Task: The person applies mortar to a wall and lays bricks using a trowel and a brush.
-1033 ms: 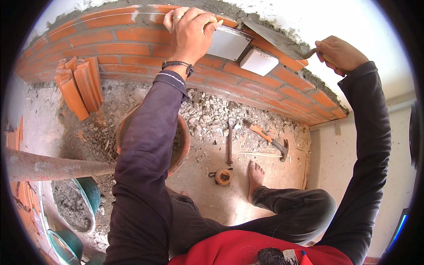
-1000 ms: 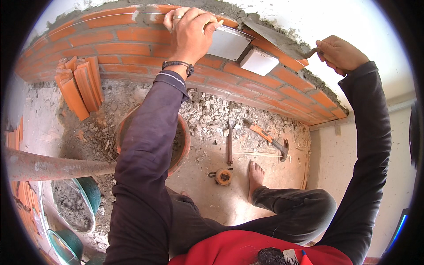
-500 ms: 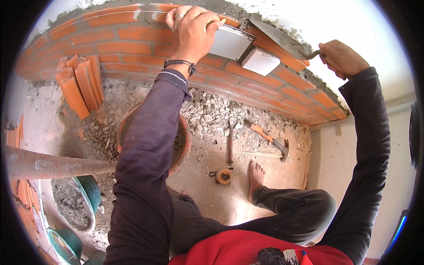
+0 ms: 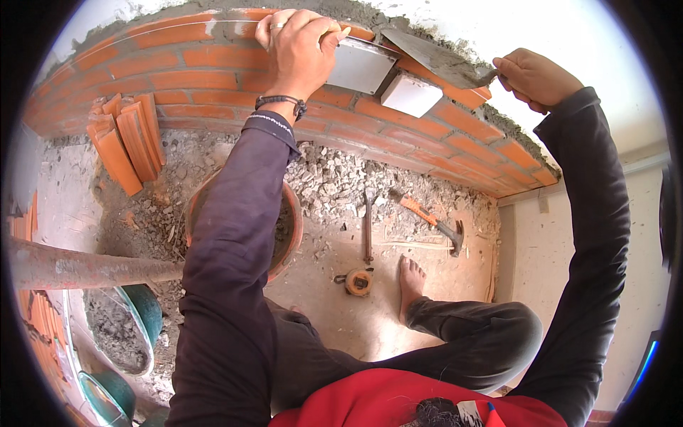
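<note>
My left hand (image 4: 302, 53) is closed over the upper edge of an orange brick wall (image 4: 213, 78), its fingers curled round a brick (image 4: 359, 32) in the top course. In my right hand (image 4: 537, 78) is the handle of a pointing-shaped trowel (image 4: 434, 58). The trowel's grey, mortar-smeared blade lies along the wall top, right of my left hand, with its tip toward that hand. A thin white string (image 4: 171, 27) runs along the top course. Below my left hand, a white flat panel (image 4: 361, 67) and a white box (image 4: 411, 95) sit against the wall face.
Under my left arm stands a round mortar tub (image 4: 293, 238). Loose bricks (image 4: 128, 146) lean at the left. Rubble, a hammer (image 4: 427, 213), a metal bar (image 4: 368, 231) and a tape measure (image 4: 358, 282) lie on the floor. A pole (image 4: 92, 263) and green buckets (image 4: 144, 313) are lower left.
The trowel and my right hand have shifted a little left along the wall top. My left hand keeps its grip on the brick; the view has moved slightly.
</note>
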Tool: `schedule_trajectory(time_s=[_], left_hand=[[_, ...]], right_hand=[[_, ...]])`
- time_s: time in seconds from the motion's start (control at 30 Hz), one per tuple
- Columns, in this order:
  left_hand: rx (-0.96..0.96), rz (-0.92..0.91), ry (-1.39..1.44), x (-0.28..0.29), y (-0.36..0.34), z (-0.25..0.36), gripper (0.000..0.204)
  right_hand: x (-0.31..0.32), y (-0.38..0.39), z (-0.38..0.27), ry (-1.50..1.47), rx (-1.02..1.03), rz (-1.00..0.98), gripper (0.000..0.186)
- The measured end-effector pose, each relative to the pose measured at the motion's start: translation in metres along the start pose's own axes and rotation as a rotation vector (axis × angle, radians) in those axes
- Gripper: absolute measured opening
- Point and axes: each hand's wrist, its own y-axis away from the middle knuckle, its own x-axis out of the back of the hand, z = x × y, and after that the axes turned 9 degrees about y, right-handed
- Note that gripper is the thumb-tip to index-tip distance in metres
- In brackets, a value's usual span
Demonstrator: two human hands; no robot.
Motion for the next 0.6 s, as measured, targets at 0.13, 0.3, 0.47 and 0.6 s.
schedule_trajectory(time_s=[0.13, 0.3, 0.47, 0.6], left_hand=[[-0.011, 0.008, -0.001, 0.001, -0.001, 0.0, 0.013], [-0.021, 0.008, -0.006, 0.002, -0.001, -0.001, 0.015], [-0.051, 0.04, 0.019, -0.001, -0.001, -0.001, 0.017], [-0.09, 0.061, 0.02, 0.002, 0.002, -0.003, 0.019]], right_hand=[[0.01, -0.004, 0.011, 0.033, 0.059, 0.001, 0.05], [0.002, -0.003, 0.012, 0.068, 0.036, 0.045, 0.047], [0.007, -0.006, 0.043, 0.334, 0.342, 0.305, 0.039], [-0.005, 0.008, 0.028, 0.486, 0.313, 0.525, 0.032]])
